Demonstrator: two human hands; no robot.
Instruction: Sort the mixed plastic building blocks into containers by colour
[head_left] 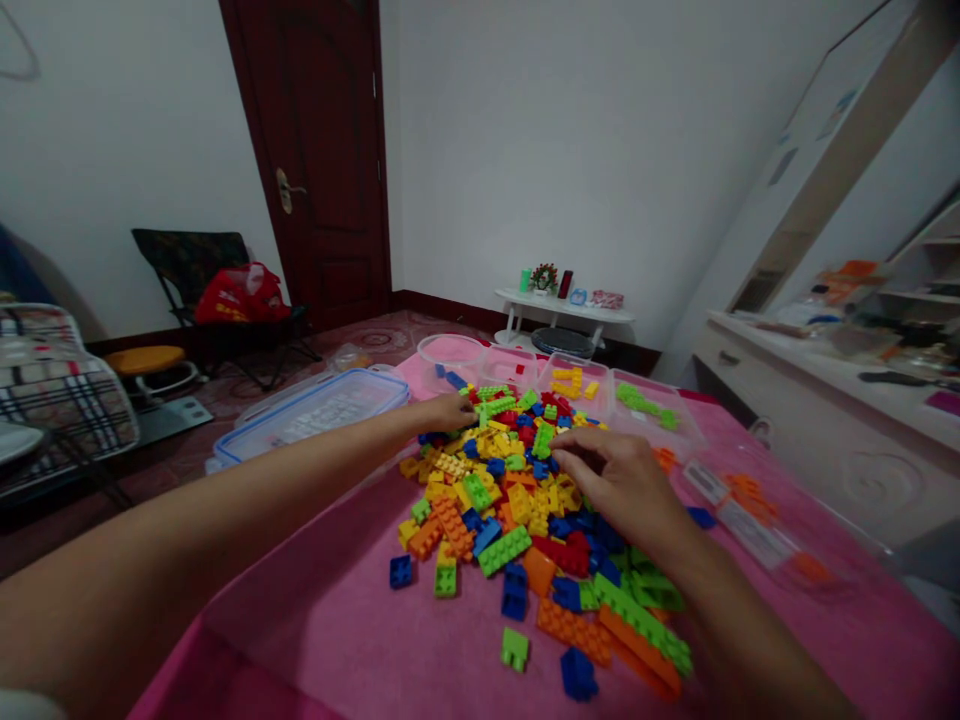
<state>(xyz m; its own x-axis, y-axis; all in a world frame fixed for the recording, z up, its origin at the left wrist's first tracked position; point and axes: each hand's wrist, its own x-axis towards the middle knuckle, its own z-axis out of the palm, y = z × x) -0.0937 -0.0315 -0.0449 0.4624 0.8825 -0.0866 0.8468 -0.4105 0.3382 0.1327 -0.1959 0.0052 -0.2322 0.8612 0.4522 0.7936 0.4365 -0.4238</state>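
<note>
A heap of toy building bricks [487, 470] in yellow, green, blue, orange and red spreads over the pink tablecloth [360, 620]. My left hand [448, 412] reaches to the far left of the heap, its fingers curled down among the bricks beside a light green one. What lies within those fingers is hidden. On the right side, my right hand [622, 482] is over the heap, thumb and index finger closed at the edge of a light green brick [543, 441]. Several loose bricks lie nearer to me, among them a small green brick [515, 649] and a blue brick [579, 674].
Along the table's far edge stand a round clear tub [450, 350] and clear boxes, one with yellow bricks [574, 382], another with green bricks [646, 405]. A clear box with orange bricks [750, 498] lies right. A blue-rimmed lid [322, 408] is at left.
</note>
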